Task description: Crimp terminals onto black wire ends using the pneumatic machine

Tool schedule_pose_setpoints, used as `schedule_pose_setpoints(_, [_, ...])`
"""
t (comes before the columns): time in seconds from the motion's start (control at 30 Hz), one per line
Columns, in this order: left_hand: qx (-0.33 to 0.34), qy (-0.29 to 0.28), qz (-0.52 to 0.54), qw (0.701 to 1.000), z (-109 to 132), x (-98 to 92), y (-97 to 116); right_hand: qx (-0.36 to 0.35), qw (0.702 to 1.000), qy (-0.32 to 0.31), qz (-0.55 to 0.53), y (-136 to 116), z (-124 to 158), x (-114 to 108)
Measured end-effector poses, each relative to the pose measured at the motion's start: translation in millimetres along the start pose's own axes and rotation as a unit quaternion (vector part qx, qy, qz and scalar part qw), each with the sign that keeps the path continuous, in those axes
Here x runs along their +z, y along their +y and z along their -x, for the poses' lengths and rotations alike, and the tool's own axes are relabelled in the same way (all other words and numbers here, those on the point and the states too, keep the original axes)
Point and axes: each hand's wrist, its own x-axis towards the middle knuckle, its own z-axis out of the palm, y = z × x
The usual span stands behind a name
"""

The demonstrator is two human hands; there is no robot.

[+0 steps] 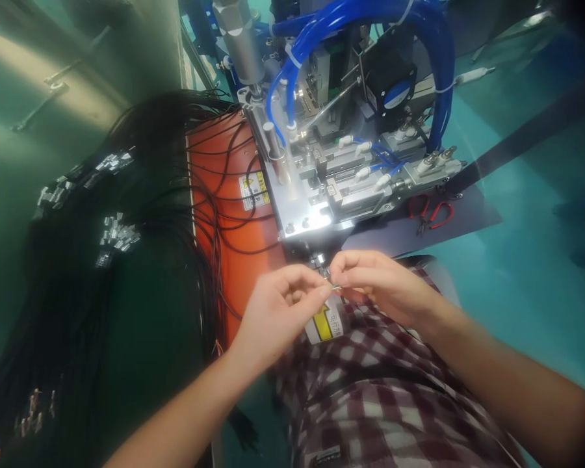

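My left hand and my right hand meet just in front of the machine, both with fingers pinched. Between their fingertips is a small green piece, mostly hidden, too small to name more exactly. Right behind the fingertips sits a small metal fixture at the lower front of the machine. A white label with a yellow arrow shows below the hands.
Black cables cross the orange machine bed to the left. Bundles with silvery connector ends hang over a green surface. Blue air hoses arch above the machine. Red-handled pliers lie on a grey sheet at right.
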Motion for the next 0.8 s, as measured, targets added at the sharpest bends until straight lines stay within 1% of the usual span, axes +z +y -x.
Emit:
schedule_pose_setpoints(0.17, [0.011,-0.001,-0.017,1.0,1,1.1,0,-0.008,0.999,0.004,0.04,-2,0,0])
schedule_pose_setpoints(0.37, [-0.005,0.004,0.019,1.0,1,-0.5,-1,-0.047,0.992,0.044,0.112,-6,7,-1])
schedule_pose_setpoints(0.47, [-0.01,0.009,0.037,0.999,1,-0.6,-2,-0.066,0.989,0.065,0.111,-4,10,2])
schedule_pose_setpoints(0.67, [-0.005,0.015,0.05,0.999,0,1.1,-3,-0.081,0.99,0.072,0.094,3,10,10])
schedule_pose_setpoints(0.8, [-0.02,0.026,0.055,0.998,1,0.7,-3,-0.088,0.986,0.103,0.1,4,12,16])
